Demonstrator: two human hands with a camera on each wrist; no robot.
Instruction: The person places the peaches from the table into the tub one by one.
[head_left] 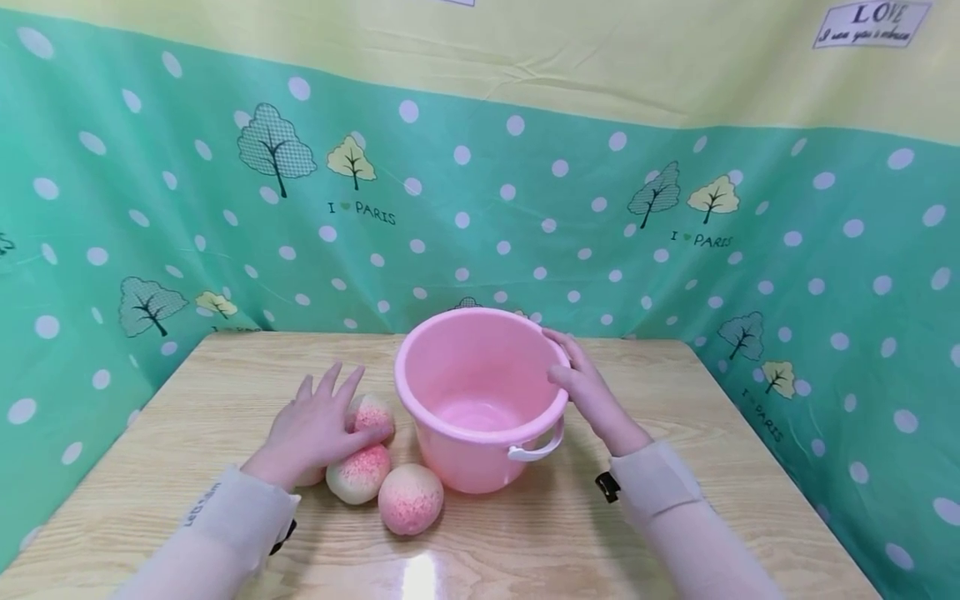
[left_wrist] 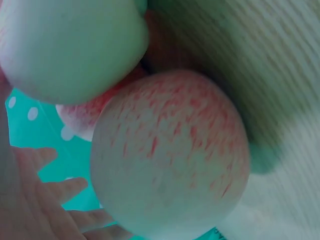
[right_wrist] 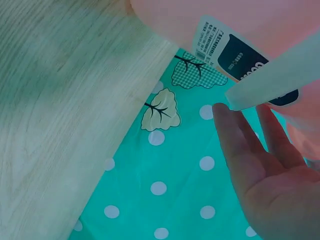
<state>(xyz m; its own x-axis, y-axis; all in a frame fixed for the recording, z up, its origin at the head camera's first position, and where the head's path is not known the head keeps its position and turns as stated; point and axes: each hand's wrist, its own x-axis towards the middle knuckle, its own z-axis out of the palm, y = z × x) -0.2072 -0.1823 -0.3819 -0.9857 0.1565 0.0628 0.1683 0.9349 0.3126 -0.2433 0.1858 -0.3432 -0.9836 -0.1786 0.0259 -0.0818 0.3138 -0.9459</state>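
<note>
A pink plastic bucket (head_left: 442,450) with a white handle (head_left: 536,452) stands on the table, its mouth toward me. My right hand (head_left: 596,396) holds the bucket's right rim, thumb and fingertips at the edge. In the right wrist view its fingers reach up behind the handle. Several pale peaches with red-pink speckles sit left of the bucket. My left hand (head_left: 311,429) rests over them with its fingers spread, the thumb lying across between the back peach (head_left: 375,410) and a middle peach (head_left: 362,477). The front peach (head_left: 411,500) is apart from this hand. Another peach (head_left: 311,477) is partly hidden under the left wrist.
The light wood table (head_left: 525,550) carries everything. Green and yellow cloth (head_left: 465,192) with dots and trees hangs behind it and along both sides. A printed label (right_wrist: 235,52) is stuck on the bucket's wall, partly behind the handle.
</note>
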